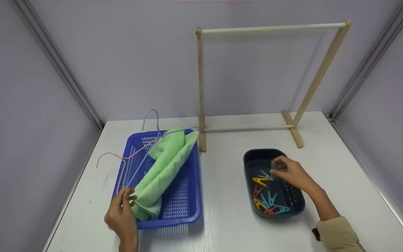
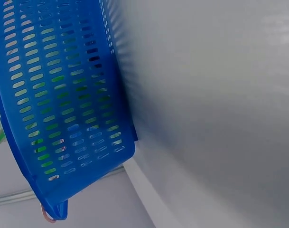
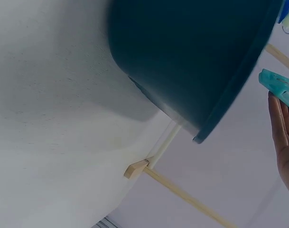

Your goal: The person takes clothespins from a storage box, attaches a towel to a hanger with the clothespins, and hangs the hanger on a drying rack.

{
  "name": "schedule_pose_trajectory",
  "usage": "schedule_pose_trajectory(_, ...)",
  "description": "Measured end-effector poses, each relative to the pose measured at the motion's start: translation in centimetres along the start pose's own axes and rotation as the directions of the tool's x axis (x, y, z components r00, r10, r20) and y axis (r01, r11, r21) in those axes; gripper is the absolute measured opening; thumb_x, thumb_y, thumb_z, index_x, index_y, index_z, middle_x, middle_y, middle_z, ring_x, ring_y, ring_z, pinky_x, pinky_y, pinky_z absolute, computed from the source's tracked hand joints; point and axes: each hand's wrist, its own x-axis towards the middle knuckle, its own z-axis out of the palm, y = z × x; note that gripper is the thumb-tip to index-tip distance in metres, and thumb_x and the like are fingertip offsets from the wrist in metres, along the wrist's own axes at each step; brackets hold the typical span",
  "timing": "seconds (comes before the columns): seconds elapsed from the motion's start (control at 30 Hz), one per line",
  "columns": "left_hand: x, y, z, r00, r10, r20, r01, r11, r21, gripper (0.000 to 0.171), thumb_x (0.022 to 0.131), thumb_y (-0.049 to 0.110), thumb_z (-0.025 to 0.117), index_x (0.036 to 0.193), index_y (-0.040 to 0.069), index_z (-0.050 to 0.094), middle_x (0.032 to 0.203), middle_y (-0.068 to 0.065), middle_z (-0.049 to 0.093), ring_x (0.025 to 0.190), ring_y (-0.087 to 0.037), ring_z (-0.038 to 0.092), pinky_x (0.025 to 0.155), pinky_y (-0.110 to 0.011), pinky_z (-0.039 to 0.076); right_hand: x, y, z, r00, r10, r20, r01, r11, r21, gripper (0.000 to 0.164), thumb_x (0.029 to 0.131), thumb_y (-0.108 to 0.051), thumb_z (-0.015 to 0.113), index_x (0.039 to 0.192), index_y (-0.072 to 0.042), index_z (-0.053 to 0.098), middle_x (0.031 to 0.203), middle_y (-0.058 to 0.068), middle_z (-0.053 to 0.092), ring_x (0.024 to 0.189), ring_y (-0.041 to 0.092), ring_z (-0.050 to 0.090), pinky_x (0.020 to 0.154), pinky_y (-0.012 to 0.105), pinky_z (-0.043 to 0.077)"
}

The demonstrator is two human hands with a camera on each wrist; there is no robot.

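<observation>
Near the surface's (image 1: 226, 196) left edge, the left hand (image 1: 120, 213) pinched the near end of a blue hanger (image 1: 143, 162), likely light and stiff, easiest held by its arm. A pink hanger (image 1: 138, 151) crossed the left rim of a blue basket (image 1: 198, 196); inside lay a green towel (image 1: 166, 171), presumably soft. Toward the right edge, the right hand (image 1: 290, 173) pinched a teal clothespin (image 3: 277, 84) above a dark tub (image 1: 246, 175); probably light, it suited a fingertip grip. Fingers partly hid it; the left wrist view cropped most of the left hand.
</observation>
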Motion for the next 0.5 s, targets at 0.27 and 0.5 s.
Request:
schedule_pose_trajectory(0.27,0.60,0.12,0.17,0.966,0.205,-0.160,-0.208,0.978,0.002,0.018,0.067,-0.020,0.069,0.081,-0.009,0.069,0.066,-0.013,0.064,0.066,0.007,0.055,0.059,-0.003,0.042,0.17,0.09,-0.05,1.000,-0.002,0.004,0.002,1.000,-0.003,0.039,0.085,-0.028,0.067,0.110,-0.001,0.055,0.103,0.012,0.059,0.093,0.027,0.059,0.077,0.037,0.052)
schedule_pose_trajectory(0.5,1.01,0.91,0.01,0.952,0.228,-0.203,-0.236,0.971,-0.020,0.011,0.072,-0.015,0.068,0.081,-0.010,0.069,0.068,-0.015,0.064,0.070,0.007,0.056,0.057,-0.004,0.039,0.30,0.07,-0.14,1.000,-0.019,0.001,0.019,1.000,0.005,0.039,0.085,-0.029,0.067,0.110,-0.001,0.055,0.103,0.012,0.059,0.092,0.026,0.060,0.076,0.035,0.052)
